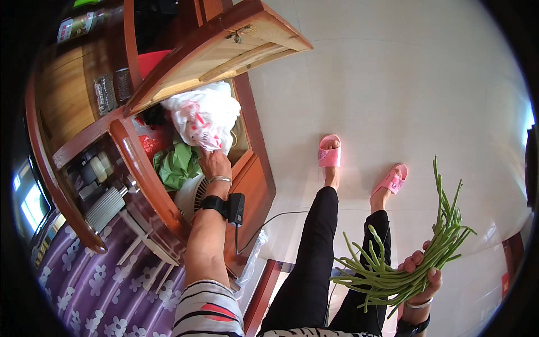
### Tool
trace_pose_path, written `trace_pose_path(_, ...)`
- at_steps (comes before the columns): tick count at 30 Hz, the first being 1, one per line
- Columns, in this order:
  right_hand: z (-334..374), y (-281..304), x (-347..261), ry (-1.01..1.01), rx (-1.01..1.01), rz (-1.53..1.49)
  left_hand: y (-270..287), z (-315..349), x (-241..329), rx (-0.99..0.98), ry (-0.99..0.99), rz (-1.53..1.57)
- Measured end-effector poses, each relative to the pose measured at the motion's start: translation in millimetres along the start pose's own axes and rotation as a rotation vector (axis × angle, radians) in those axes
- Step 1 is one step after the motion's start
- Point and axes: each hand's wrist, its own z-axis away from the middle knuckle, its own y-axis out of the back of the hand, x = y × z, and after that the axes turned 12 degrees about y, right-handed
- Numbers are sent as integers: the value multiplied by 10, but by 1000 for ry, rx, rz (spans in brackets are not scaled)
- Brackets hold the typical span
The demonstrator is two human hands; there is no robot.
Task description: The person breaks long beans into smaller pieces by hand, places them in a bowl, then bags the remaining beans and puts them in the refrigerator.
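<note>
My left hand (216, 166) reaches into an open wooden cabinet. Its fingers are closed on the lower end of a white plastic bag (216, 109) with red print, and the fingertips are partly hidden by the bag. Beside it lie a crumpled green plastic bag (178, 165) and a red bag (150, 145). Under my left wrist a pale, round slatted thing (191, 195) shows only in part. On the right, my right hand (424, 273) grips a bunch of long green beans (407, 278), whose ends spread out on both sides.
The cabinet door (236, 48) stands open above my left hand. A black cable (269, 220) runs from the small box on my left wrist toward my legs. Shelves with small items (92, 168) and a purple flowered cloth (101, 281) are at left. Pale floor (359, 84) lies ahead.
</note>
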Motion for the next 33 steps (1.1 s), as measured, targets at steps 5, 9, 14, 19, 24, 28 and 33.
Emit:
trace_pose_path(5,-25,40,10,1,-19,25,-160,64,-132,-278,221,51)
trace_pose_path(9,-51,70,31,-24,-12,18,-10,51,-56,-259,132,66)
trace_pose_path(14,-80,108,48,-17,5,11,244,-173,101,-81,-188,256)
trace_pose_path(19,-112,150,66,-3,30,39,374,-638,381,-51,-432,419)
trace_pose_path(24,-144,152,127,-4,62,-23,459,-852,643,-174,-330,139)
trace_pose_path(28,-193,194,166,-23,9,-24,321,-901,509,-394,3,-72)
trace_pose_path(33,-223,186,212,-24,1,11,-118,-926,-103,-382,481,-103)
